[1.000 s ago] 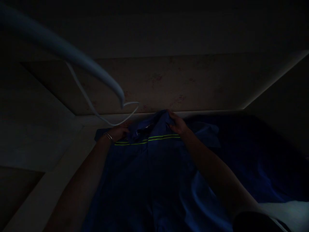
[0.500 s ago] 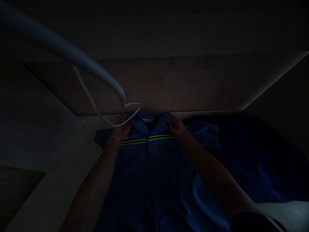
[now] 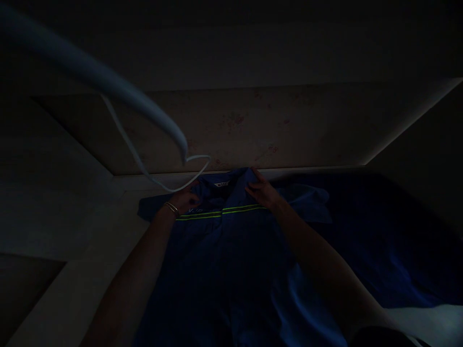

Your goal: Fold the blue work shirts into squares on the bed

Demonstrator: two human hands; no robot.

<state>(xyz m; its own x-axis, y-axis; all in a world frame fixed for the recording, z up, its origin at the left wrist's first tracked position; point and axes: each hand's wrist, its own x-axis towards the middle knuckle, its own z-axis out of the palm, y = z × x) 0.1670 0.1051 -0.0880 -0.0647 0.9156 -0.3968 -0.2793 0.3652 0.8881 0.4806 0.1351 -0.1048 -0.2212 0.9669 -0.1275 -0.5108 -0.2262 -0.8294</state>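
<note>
A blue shirt (image 3: 224, 260) with a yellow-green chest stripe lies spread, collar away from me, in very dim light. My left hand (image 3: 184, 200), with a thin bangle on its wrist, rests on the shirt's left shoulder beside the collar. My right hand (image 3: 261, 193) presses on the right collar flap, fingers curled onto the cloth. Whether either hand grips the fabric or only presses on it is hard to tell in the dark.
A white cable (image 3: 144, 166) loops down from a pale blurred tube (image 3: 90, 77) at the upper left, ending just above the collar. A pale ledge (image 3: 90, 250) runs along the left, and a stained wall panel (image 3: 253, 130) stands behind. Dark blue cloth (image 3: 379, 241) spreads to the right.
Both hands have drawn slightly inward toward the collar. The left hand has dropped from the collar's edge onto the shoulder, and the collar lies more closed than half a second ago.
</note>
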